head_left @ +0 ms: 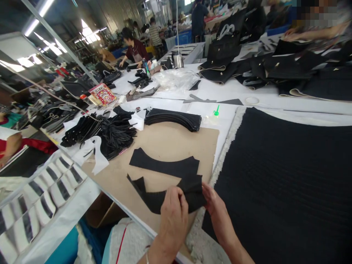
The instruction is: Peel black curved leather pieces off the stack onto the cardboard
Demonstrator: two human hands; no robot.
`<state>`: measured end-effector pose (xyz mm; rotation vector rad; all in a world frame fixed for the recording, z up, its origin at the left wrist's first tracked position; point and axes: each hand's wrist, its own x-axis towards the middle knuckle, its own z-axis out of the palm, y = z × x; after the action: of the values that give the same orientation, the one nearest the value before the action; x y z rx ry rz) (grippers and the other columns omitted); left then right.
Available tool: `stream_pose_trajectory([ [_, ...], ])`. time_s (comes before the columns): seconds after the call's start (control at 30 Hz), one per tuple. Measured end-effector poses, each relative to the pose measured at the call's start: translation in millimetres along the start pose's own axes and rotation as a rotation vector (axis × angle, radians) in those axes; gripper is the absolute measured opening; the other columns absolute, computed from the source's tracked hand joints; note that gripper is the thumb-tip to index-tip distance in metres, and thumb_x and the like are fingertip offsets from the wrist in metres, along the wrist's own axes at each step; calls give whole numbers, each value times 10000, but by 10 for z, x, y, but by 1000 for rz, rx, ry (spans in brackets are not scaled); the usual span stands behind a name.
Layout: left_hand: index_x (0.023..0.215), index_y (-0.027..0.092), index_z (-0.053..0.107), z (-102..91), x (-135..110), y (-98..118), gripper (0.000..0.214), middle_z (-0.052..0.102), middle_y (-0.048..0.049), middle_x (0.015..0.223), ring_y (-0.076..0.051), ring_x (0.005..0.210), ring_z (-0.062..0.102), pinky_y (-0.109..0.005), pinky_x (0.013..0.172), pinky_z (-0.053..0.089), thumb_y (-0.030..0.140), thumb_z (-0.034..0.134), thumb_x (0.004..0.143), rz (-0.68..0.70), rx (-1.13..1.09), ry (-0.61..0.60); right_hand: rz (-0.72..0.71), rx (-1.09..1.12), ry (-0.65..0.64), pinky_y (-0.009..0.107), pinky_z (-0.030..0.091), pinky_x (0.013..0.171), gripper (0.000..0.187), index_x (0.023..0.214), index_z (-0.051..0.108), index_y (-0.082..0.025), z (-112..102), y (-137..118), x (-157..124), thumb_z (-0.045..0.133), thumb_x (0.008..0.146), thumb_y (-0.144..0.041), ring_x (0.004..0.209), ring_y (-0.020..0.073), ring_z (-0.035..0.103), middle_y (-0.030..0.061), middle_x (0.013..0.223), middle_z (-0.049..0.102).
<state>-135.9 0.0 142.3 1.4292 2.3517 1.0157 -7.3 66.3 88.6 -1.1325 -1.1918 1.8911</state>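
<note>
A curved black fabric piece (pixel 154 201) is lifted above the beige board, its left end bent upward. My left hand (pixel 173 212) pinches its lower middle between thumb and fingers. At the piece's right end, my right hand (pixel 216 207) grips the edge, with its fingertips partly hidden behind the cloth. Just beyond lies a second curved black piece (pixel 165 165), flat on the board (pixel 110 176). Farther back is a stack of similar curved black pieces (pixel 173 119).
A large black fabric sheet (pixel 286 176) with a pale frayed edge covers the right side. Black strips (pixel 115 134) are heaped at left, near a white paper template (pixel 99 157). A small green-tipped item (pixel 216 110) lies behind. Black bag parts (pixel 264 69) and several people are farther back.
</note>
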Motion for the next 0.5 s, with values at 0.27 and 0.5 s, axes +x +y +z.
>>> stream_pose_trajectory([
  [0.27, 892, 237, 488, 474, -984, -222, 190, 575, -73, 902, -205, 850, 571, -376, 784, 486, 228, 309, 955, -225, -250, -426, 159, -415, 290, 544, 427, 1050, 741, 1010, 718, -128, -389, 528, -671, 670, 629, -762, 1137, 398, 591, 176, 1122, 690],
  [0.5, 1340, 186, 472, 92, -1046, -950, 821, 506, -96, 1378, -236, 1355, 379, -449, 1168, 291, -38, 397, 554, -150, 4, -436, 175, -407, 300, 480, 408, 1082, 643, 1007, 740, -166, -666, 645, -1217, 685, 672, -712, 1191, 368, 564, 132, 1182, 674],
])
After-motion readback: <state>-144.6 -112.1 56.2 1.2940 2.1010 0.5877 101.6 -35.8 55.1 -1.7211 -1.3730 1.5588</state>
